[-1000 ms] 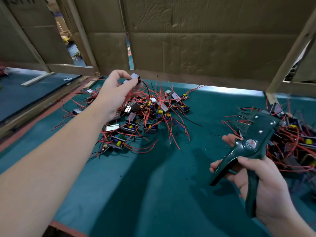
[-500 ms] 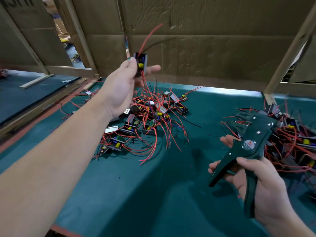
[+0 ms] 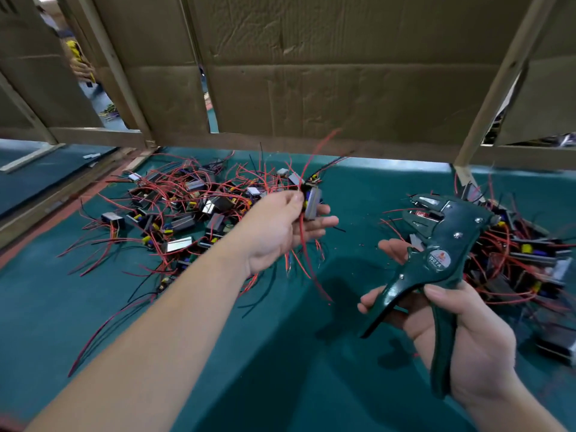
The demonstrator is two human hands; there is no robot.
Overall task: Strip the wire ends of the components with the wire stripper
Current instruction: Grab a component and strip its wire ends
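My left hand (image 3: 280, 226) holds one small component (image 3: 312, 201) between thumb and fingers, above the green table. Its red and black wires stick up and hang down past my palm. My right hand (image 3: 467, 332) grips the dark green wire stripper (image 3: 436, 260) by its handles, with the jaws pointing up and left. A gap of bare table lies between the component and the jaws. A pile of components (image 3: 187, 210) with red and black wires lies at the left. A second pile (image 3: 523, 260) lies behind the stripper at the right.
The green table top (image 3: 280, 369) stretches toward me. A cardboard wall (image 3: 311, 88) on a wooden frame closes the back. A wooden post (image 3: 498, 82) slants down at the right. A wooden edge strip (image 3: 46, 207) borders the table on the left.
My left hand lifted one component out of the left pile and has brought it down and to the right, nearer the stripper. My right hand with the stripper has hardly moved.
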